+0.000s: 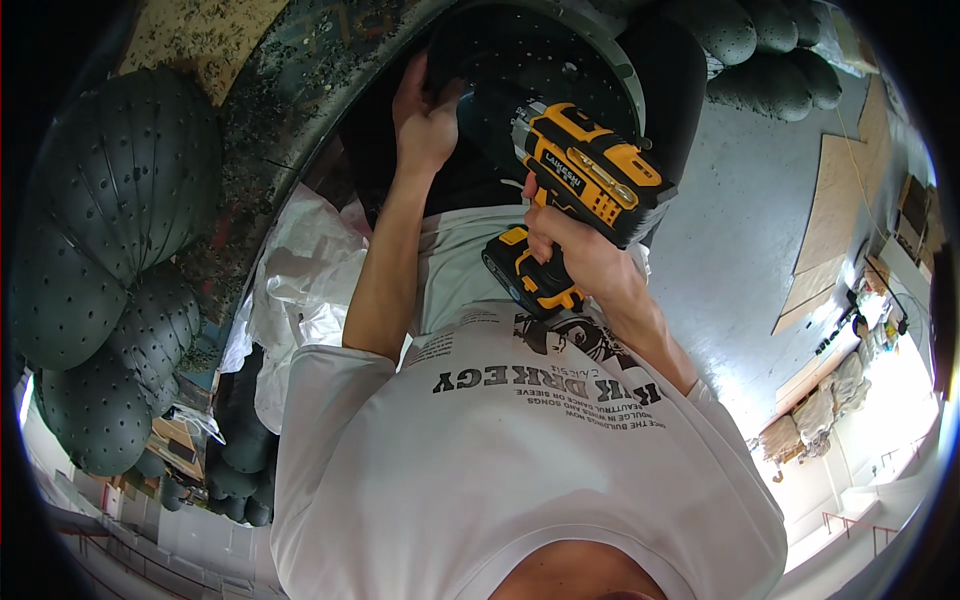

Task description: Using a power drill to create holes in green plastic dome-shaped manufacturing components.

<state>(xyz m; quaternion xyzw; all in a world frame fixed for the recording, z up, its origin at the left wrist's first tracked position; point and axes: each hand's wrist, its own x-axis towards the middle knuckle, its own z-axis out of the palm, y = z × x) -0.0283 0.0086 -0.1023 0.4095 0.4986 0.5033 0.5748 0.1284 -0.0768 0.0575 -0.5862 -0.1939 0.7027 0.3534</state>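
Observation:
My right hand (578, 238) is wrapped round the grip of a yellow and black cordless drill (590, 165), with the battery at its base close to my shirt. The drill's nose points up and left at a dark green, bowl-like plastic shell (535, 55) in my lap. Light specks dot the shell's inside, and a paler curved rim (628, 85) runs along its right side. My left hand (428, 128) grips the shell's left side, thumb toward the inside. Some of its fingertips are lost in shadow, and the drill's tip is hard to make out against the dark plastic.
Stacked dark shells with small holes (125, 180) stand at the left; more stacks (760, 60) lie at the upper right. Beside my left arm is a dark work surface (265, 140) strewn with shavings, with white plastic sheeting (310, 265) below. Cardboard (830, 210) lies on the grey floor.

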